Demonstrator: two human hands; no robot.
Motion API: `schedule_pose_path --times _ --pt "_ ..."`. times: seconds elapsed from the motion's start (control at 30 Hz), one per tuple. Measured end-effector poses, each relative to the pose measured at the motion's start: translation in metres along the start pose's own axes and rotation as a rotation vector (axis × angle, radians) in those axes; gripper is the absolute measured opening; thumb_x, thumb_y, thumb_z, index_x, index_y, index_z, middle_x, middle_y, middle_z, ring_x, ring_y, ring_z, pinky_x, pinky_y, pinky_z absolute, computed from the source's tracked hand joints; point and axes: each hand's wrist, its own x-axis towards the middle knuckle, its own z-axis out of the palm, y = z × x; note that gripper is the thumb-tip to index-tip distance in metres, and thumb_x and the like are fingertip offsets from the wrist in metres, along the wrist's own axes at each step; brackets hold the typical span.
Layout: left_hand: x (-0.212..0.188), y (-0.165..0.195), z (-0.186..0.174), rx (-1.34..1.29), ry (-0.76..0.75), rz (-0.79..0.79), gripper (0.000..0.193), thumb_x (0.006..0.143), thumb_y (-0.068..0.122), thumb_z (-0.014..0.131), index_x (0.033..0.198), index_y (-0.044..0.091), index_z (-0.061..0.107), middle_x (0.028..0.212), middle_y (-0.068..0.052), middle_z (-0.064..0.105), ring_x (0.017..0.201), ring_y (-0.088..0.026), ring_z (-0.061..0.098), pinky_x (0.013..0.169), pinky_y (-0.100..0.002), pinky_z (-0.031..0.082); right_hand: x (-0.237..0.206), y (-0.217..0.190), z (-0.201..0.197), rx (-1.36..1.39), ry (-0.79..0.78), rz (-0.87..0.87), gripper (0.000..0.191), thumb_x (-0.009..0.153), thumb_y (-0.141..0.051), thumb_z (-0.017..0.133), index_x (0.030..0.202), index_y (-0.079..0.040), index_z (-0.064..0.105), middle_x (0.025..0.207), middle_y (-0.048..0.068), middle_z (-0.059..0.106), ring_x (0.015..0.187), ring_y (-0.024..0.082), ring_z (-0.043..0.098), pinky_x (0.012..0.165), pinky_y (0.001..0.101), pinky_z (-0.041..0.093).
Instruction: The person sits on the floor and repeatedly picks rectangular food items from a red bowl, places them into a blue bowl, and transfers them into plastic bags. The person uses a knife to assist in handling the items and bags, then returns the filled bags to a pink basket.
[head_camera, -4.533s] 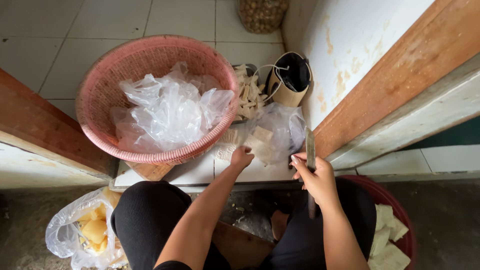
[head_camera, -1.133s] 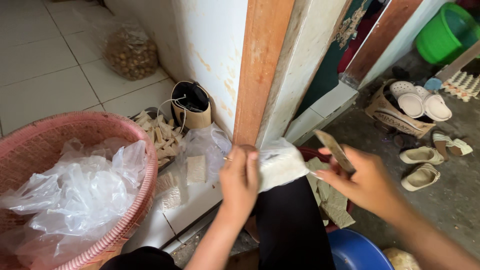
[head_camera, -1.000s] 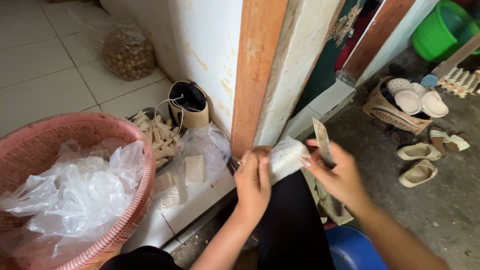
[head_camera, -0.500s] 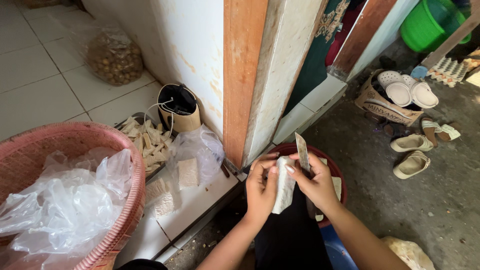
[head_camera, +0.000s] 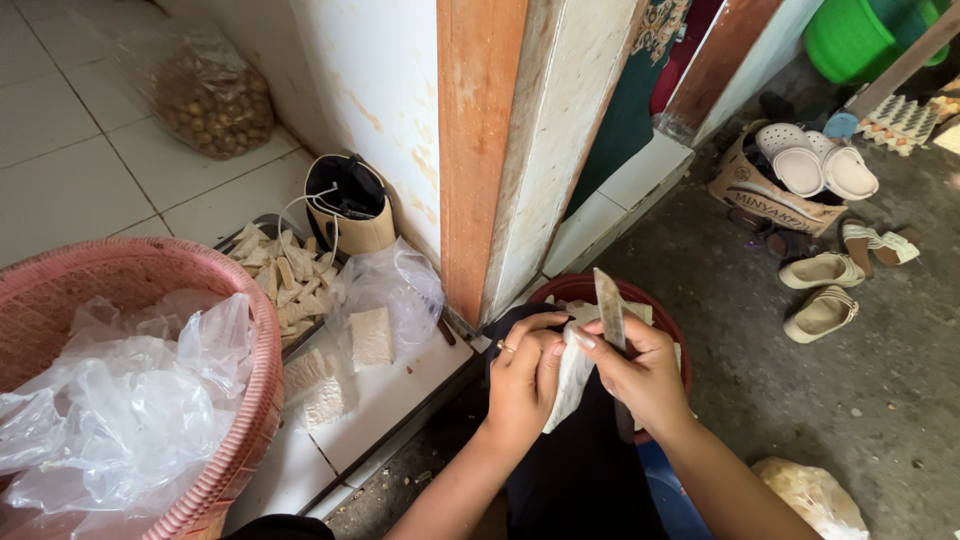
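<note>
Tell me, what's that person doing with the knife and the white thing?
A person sits on the ground, holding a pale wrapped block in both hands over a red bowl. The left hand grips the block, and the right hand holds a knife upright against it. More pale blocks lie on a white board beside a pink basket full of clear plastic bags. Cut strips fill a tray nearby.

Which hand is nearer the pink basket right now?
Left. The left hand grips the white block on the side facing the pink basket; the right hand, with the knife, is on the far side.
</note>
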Motion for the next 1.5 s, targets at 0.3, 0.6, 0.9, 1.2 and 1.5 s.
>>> schedule_pose_path --times 0.3,0.6,0.9,1.2,1.5 --pt "0.007 0.005 -0.003 -0.016 -0.013 -0.099 0.008 0.101 0.001 0.063 0.094 -0.002 0.063 0.108 -0.014 0.070 0.090 -0.026 0.068 0.080 -0.034 0.056 -0.007 0.002 -0.005 -0.117 -0.050 -0.118 0.007 0.098 -0.008 0.066 0.098 -0.002 0.068 0.056 -0.003 0.050 0.043 0.002 0.041 0.040 0.0219 0.029" --pt "0.017 0.008 -0.014 0.030 -0.007 -0.122 0.011 0.101 0.003 0.060 0.093 -0.001 0.065 0.098 -0.014 0.068 0.083 -0.028 0.068 0.074 -0.035 0.055 -0.006 -0.009 -0.019 -0.155 -0.447 -0.252 0.005 0.099 -0.004 0.058 0.096 -0.001 0.061 0.081 0.002 0.061 0.043 0.007 0.060 0.039 0.0237 0.045" --pt "0.015 -0.005 -0.019 -0.086 -0.269 -0.222 0.014 0.104 0.008 0.056 0.096 -0.001 0.063 0.094 -0.014 0.062 0.084 -0.029 0.063 0.078 -0.035 0.051 -0.002 0.009 -0.038 -0.022 -0.380 -0.134 0.011 0.103 -0.014 0.053 0.100 -0.003 0.056 0.060 0.004 0.060 0.042 0.009 0.061 0.038 0.0231 0.038" --pt "-0.006 -0.019 0.007 -0.259 -0.144 -0.355 0.015 0.106 0.009 0.053 0.094 0.001 0.057 0.095 -0.010 0.055 0.088 -0.023 0.054 0.082 -0.033 0.046 -0.008 0.011 -0.021 -0.167 -0.089 -0.385 0.029 0.092 -0.005 0.072 0.116 -0.001 0.057 0.096 0.008 0.066 0.082 0.011 0.074 0.062 0.0218 0.056" --pt "-0.004 -0.002 0.006 -0.181 -0.126 -0.240 0.013 0.104 0.006 0.054 0.092 0.000 0.055 0.091 -0.012 0.056 0.088 -0.027 0.054 0.083 -0.036 0.045 -0.014 0.012 -0.005 -0.104 -0.040 -0.225 0.039 0.082 0.002 0.077 0.118 0.000 0.061 0.097 0.004 0.067 0.080 0.010 0.070 0.062 0.0251 0.060"
